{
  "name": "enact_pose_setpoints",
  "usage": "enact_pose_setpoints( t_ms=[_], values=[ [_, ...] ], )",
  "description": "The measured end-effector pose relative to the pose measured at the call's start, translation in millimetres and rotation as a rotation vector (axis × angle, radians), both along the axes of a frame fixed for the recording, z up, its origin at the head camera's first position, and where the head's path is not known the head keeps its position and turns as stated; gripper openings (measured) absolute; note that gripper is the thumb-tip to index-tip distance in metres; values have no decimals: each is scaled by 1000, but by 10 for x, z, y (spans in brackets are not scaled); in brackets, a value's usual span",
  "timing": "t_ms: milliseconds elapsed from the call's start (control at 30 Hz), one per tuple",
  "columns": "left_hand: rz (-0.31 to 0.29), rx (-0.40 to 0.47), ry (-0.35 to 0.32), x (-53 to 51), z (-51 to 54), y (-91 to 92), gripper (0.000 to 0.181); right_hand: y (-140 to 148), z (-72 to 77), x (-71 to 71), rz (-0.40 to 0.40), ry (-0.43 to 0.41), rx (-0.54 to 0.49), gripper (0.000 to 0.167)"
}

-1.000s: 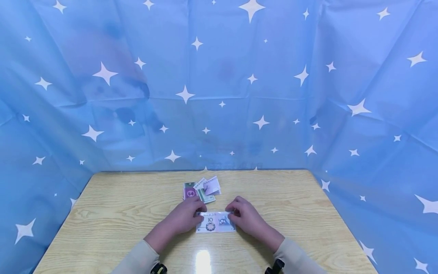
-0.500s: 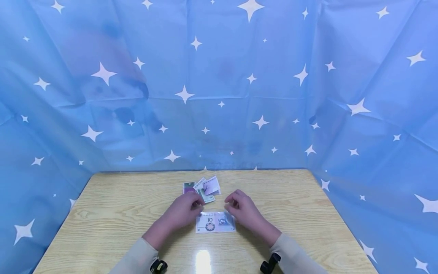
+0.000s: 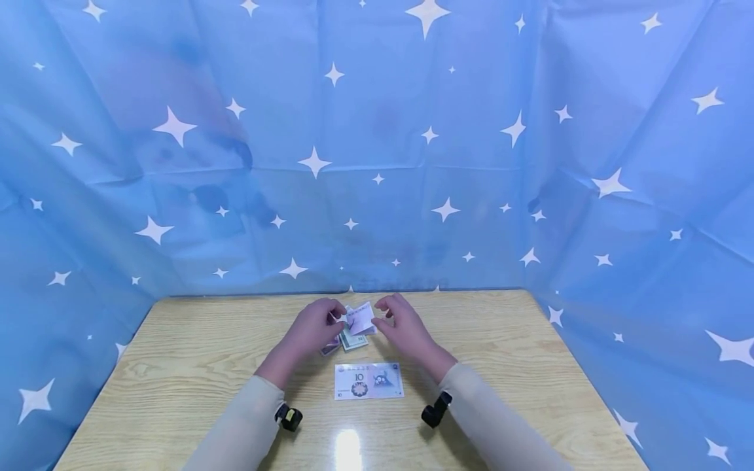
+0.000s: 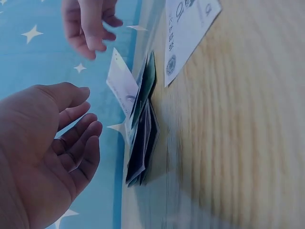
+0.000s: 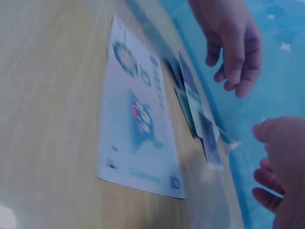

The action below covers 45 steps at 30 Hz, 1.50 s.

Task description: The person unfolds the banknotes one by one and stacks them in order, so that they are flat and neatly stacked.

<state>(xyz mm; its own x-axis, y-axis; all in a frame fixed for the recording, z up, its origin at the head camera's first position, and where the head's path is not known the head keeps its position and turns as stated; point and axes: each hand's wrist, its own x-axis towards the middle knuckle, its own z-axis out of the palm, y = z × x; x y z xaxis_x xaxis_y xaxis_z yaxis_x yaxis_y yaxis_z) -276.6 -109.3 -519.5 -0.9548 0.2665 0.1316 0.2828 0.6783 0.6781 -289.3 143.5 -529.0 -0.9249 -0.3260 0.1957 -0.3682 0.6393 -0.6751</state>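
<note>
Both hands are raised over the far half of the bench, arms reaching forward from the near edge and angling inward. The left hand (image 3: 312,327) is on the left of a small pile of folded banknotes (image 3: 360,318), its thumb and fingers loosely bent with nothing between them. The right hand (image 3: 406,330) mirrors it on the other side — fingers softly curved, thumb apart from them, likewise holding nothing. The left wrist view shows a gap between the left hand and the pile; whether the right hand's fingertips touch the lilac note is hard to tell from the head view, though both wrist views show that hand apart from it.

The pile lies between the hands: the lilac note is uppermost, one part of it tilted up off the rest, with a greenish note (image 3: 353,341) below it and a dark purple note (image 3: 331,347) at the left, partly hidden by the left hand. Nearer the person, a pale note marked 10 (image 3: 368,381) lies spread flat, well apart from both hands.

The bench (image 3: 501,366) has a light wood-grain top with rounded far corners; a bright reflection (image 3: 347,451) glares near its front. Light sleeves (image 3: 235,422) cover the forearms, and a black device (image 3: 288,417) sits at each wrist. Behind and to both sides hangs a blue curtain (image 3: 377,131) — creased, printed with white four-pointed stars.
</note>
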Motion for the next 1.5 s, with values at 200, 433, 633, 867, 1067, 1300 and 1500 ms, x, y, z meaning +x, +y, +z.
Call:
enact_pose_setpoints(
  t_ms=[200, 433, 633, 867, 1067, 1300, 1500],
  values=[
    [5, -88, 14, -181, -139, 95, 30, -70, -22, -205, 61, 15, 147, 47],
    [8, -165, 15, -262, -247, 167, 44, -129, -44, -301, 113, -29, 188, 51],
    [1, -216, 16, -275, -252, 235, 50, -165, -68, -346, 161, -27, 211, 51],
    [12, -260, 3, -265, -289, 292, 52, -171, -125, -372, 235, -18, 301, 48],
    [30, -243, -9, -273, -310, 298, 51, -149, -113, -358, 235, -43, 302, 52],
    [39, -216, -16, -276, -311, 306, 48, -131, -145, -383, 225, -45, 277, 49],
    [47, -139, -32, -284, -322, 321, 44, -129, -176, -422, 183, -79, 244, 46]
  ],
)
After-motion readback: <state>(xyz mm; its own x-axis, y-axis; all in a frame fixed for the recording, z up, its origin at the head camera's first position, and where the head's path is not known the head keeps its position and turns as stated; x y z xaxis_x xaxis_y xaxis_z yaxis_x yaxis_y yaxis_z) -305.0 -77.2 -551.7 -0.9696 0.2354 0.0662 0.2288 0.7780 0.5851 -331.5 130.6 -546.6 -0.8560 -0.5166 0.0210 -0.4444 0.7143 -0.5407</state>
